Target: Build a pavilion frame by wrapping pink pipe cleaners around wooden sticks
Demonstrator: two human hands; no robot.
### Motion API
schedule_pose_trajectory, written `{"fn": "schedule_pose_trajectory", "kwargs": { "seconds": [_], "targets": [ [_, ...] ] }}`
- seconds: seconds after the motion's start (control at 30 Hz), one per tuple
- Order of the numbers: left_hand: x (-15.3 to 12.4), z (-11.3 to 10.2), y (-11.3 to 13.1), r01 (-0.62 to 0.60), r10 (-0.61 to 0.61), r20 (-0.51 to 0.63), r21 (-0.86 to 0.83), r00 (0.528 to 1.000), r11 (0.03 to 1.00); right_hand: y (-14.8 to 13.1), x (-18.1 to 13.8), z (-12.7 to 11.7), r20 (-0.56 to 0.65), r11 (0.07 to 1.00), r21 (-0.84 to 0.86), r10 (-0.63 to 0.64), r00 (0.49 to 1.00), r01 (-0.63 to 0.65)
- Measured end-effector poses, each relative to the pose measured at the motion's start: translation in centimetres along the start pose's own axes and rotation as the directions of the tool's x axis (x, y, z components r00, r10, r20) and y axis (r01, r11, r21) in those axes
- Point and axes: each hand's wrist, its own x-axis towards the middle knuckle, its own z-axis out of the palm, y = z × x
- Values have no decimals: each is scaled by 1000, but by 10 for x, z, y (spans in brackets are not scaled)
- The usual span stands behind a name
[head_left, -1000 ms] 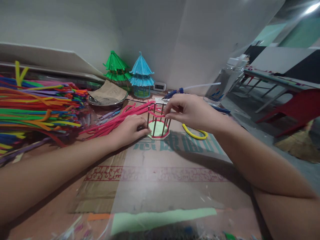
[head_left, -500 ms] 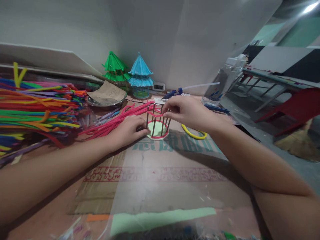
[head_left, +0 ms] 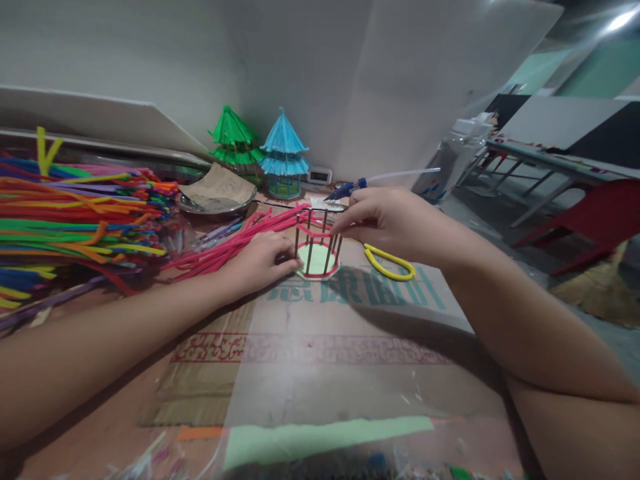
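Note:
A small round frame of brown sticks stands on a pale green base edged with red pipe cleaner. My left hand is closed on the left edge of that base, thumb and fingers by the leftmost stick. Partway up, a red pipe cleaner runs around the sticks. My right hand pinches at its right end, beside the right-hand sticks; the fingertips partly hide the spot. Pinkish-red pipe cleaners lie in a bundle behind my left hand. A bent yellow pipe cleaner rests below my right hand.
Green and blue pavilion models stand against the wall. A blue glue gun lies behind my right hand. Colourful pipe cleaners are heaped on the left, near a metal dish. Printed cardboard covers the table.
My right hand has shifted slightly right and down along the frame's right side, still pinching. My left hand keeps its place at the base. The whole view has drifted a little.

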Motion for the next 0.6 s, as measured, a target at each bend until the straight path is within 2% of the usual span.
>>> {"fn": "schedule_pose_trajectory", "kwargs": {
  "seconds": [0.23, 0.47, 0.6],
  "targets": [
    [0, 0, 1, -10, 10, -8, 5, 1000, 1000, -2, 1, 0, 8, 1000, -13, 5, 1000, -4],
    [-1, 2, -3, -58, 57, -45, -13, 997, 998, -4, 2, 2, -54, 995, -60, 74, 996, -77],
    [-1, 1, -3, -50, 51, -58, 3, 997, 999, -4, 3, 0, -153, 993, -6, 119, 981, -121]
  ]
}}
